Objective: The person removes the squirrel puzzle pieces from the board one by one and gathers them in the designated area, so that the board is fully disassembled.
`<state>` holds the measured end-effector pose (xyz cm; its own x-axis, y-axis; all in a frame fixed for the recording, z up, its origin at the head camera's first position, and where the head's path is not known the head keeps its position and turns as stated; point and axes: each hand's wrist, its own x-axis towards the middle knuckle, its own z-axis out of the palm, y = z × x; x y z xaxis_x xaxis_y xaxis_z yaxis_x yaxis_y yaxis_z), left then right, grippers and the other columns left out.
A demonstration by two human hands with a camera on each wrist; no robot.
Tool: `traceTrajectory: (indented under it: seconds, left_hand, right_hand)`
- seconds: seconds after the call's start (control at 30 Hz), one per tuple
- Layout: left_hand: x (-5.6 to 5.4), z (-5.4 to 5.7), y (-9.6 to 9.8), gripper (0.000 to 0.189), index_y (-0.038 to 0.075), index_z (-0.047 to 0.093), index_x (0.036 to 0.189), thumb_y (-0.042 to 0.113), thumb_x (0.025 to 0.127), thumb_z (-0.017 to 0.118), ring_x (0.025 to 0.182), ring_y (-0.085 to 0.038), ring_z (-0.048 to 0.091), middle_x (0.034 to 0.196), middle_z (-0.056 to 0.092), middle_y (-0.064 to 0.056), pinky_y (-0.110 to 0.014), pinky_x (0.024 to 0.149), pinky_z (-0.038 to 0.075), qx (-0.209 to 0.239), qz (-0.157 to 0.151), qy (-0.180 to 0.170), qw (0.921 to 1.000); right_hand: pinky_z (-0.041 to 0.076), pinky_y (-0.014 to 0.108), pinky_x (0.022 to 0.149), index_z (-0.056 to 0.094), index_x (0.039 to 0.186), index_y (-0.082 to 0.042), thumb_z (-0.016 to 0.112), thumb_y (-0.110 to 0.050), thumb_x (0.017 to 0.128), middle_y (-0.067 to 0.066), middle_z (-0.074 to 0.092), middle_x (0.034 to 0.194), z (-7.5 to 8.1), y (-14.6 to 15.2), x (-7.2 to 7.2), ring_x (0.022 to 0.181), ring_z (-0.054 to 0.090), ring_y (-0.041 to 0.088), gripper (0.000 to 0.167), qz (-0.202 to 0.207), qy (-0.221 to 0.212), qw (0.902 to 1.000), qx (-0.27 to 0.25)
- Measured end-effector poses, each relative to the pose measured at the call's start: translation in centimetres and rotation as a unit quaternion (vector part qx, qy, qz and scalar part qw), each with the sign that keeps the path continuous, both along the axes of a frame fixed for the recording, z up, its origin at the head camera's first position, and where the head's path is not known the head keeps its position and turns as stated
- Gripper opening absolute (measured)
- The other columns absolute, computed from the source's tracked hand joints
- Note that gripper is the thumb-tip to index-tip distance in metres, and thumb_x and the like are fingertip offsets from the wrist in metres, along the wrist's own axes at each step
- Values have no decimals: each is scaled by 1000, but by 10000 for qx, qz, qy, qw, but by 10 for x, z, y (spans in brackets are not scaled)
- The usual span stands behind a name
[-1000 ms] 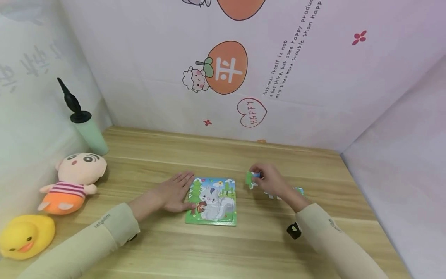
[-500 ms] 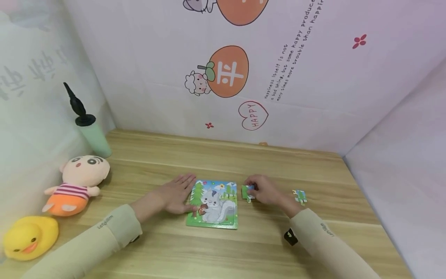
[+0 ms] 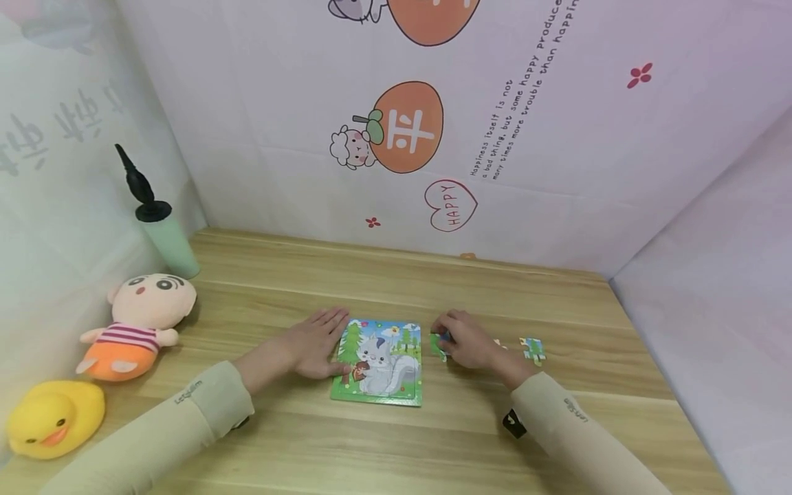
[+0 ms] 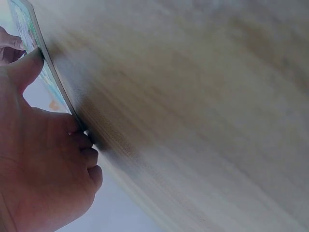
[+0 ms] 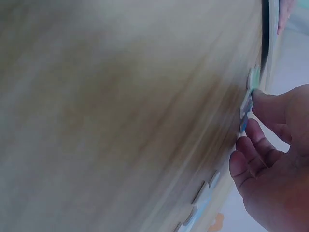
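One piece [image 3: 436, 346] has come down beside the board [image 3: 382, 366], so unfitted, right hand [image 3: 469, 342] pinching it, left hand [image 3: 313, 346] straight-fingered.

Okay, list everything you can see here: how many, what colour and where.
Squirrel puzzle board: one, multicoloured, green-edged, table centre
Nearer puzzle piece: one, green and blue, just right of the board
Farther puzzle piece: one, green, blue and white, farther right
Puzzle fragment: one, pale, mostly hidden behind the right wrist
Duck: one, yellow, orange bill, near left
Plush doll: one, peach, orange, purple-striped, beyond the duck
Hand pump: one, mint and black, far left
Table: one, wood-brown, underneath
Printed backdrop: count unclear, whitish, behind and alongside
Sleeves: two, beige, on the forearms
Left hand: one, bare, at the board's left side
Right hand: one, bare, pinching the nearer piece
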<state>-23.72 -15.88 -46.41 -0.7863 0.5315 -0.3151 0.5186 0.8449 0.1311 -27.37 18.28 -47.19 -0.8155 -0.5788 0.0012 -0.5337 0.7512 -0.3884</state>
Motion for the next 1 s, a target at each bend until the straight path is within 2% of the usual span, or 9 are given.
traceTrajectory:
  seconds: [0.1,0.2,0.33,0.5,0.63,0.77,0.87,1.0]
  left_hand:
    - [0,2,2,101,-5,16,164,66,100,49,165,-37,11,175,11,-22,-50,137,14,49,-11,25,10000]
    - [1,4,4,101,-5,17,164,65,100,50,165,-36,12,175,13,-22,-49,137,14,-5,-14,64,10000]
    - [2,6,6,100,-5,19,163,64,99,52,165,-36,14,175,15,-22,-49,137,15,-94,-28,147,9998]
    - [3,8,10,94,-4,20,163,57,100,54,165,-35,14,175,15,-21,-48,137,16,-106,-217,232,9994]
    - [7,10,13,88,-1,20,164,53,103,52,166,-33,12,176,14,-18,-47,137,15,41,-408,111,9991]
    - [17,9,20,86,3,20,165,56,104,49,166,-29,12,177,14,-13,-45,137,16,149,-666,50,9977]
    - [27,8,25,84,4,23,165,56,105,49,165,-28,16,176,16,-12,-45,136,19,226,-1018,87,9945]
    - [37,8,29,76,3,25,164,49,108,45,165,-28,18,176,17,-11,-46,135,22,305,-1261,95,9915]
  right_hand:
    - [56,43,91,69,117,-6,67,-7,99,8,66,110,-1,-1,4,105,59,23,18,-99,85,9999,-63]
    - [57,44,89,68,119,-1,69,-10,99,11,68,111,-1,-7,10,104,62,25,22,-77,388,9989,-251]
    - [58,47,95,67,125,2,71,-16,98,14,71,119,0,-20,22,111,66,29,32,45,694,9970,-327]
    - [55,50,109,63,134,1,71,-19,98,16,69,132,6,-39,41,126,64,33,42,191,437,9988,-127]
    - [53,51,113,60,138,0,72,-23,98,18,67,139,6,-49,54,132,63,36,48,471,393,9981,7]
    - [51,50,115,57,141,-1,74,-25,97,17,65,143,5,-55,61,135,61,35,53,714,457,9963,104]
    - [49,49,118,56,143,-2,75,-28,97,16,63,147,3,-58,64,138,59,33,56,736,406,9962,218]
    - [48,49,118,57,142,-5,75,-28,96,13,65,144,2,-60,66,136,59,31,55,692,383,9965,260]
